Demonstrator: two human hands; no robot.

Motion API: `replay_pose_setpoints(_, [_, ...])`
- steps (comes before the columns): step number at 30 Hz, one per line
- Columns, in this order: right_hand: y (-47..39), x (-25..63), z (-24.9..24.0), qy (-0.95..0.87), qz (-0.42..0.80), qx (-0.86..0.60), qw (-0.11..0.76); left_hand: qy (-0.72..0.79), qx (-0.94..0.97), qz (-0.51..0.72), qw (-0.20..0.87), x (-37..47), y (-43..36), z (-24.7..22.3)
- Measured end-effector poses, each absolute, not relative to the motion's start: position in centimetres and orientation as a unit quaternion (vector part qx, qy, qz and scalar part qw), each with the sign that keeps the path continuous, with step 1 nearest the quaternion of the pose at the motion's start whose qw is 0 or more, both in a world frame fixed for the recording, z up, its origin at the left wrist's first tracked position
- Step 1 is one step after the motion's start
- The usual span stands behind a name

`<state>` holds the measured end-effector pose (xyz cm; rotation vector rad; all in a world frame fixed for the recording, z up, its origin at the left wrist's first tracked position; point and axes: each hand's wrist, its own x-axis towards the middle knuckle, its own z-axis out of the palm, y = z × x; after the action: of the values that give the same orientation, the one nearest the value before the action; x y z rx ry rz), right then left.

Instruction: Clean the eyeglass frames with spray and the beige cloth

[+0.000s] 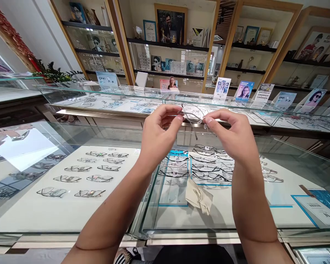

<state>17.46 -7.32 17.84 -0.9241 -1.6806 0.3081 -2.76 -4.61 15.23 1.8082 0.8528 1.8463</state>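
Here, both hands (pixel 161 132) hold eyeglasses (pixel 193 121) above the glass counter (pixel 181 231), clear of its edges.

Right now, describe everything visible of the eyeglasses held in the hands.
The eyeglasses have a thin, metal-looking frame; a clear, rounded lens shows, and one slender temple slants down to a dark tip. They are raised over the glass display case, pinched by the left hand at one side and the right hand at the other. Finer detail is unclear.
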Motion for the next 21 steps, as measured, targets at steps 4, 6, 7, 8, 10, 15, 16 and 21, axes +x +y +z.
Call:
replay_pose_setpoints(4, [-7.54,17.42,17.85,-0.715,0.121,-0.391,0.567,0.312,0.648,0.665,0.203,-2.71,-4.28,14.96])
replay_pose_setpoints(6, [-7.66,17.36,17.87,-0.715,0.115,-0.392,0.567,0.315,0.656,0.658,0.193,-2.64,-4.36,14.91])
replay_pose_setpoints(7, [-7.72,17.31,17.89,-0.715,0.111,-0.393,0.567,0.316,0.66,0.656,0.183,-2.58,-4.45,14.89])
replay_pose_setpoints(8, [-7.78,17.27,17.91,-0.716,0.107,-0.394,0.566,0.318,0.664,0.655,0.172,-2.51,-4.54,14.87])
replay_pose_setpoints(10, [-7.91,17.19,17.95,-0.716,0.101,-0.395,0.566,0.321,0.666,0.656,0.151,-2.35,-4.66,14.82])
replay_pose_setpoints(15, [-8.18,17.04,18.02,-0.716,0.097,-0.398,0.565,0.326,0.65,0.674,0.13,-2.11,-4.61,14.67])
replay_pose_setpoints(16, [-8.21,17.01,18.02,-0.716,0.098,-0.398,0.565,0.326,0.649,0.674,0.133,-2.1,-4.57,14.65])
replay_pose_setpoints(21, [-8.13,16.9,17.95,-0.716,0.095,-0.395,0.567,0.318,0.654,0.664,0.174,-2.23,-4.37,14.62])
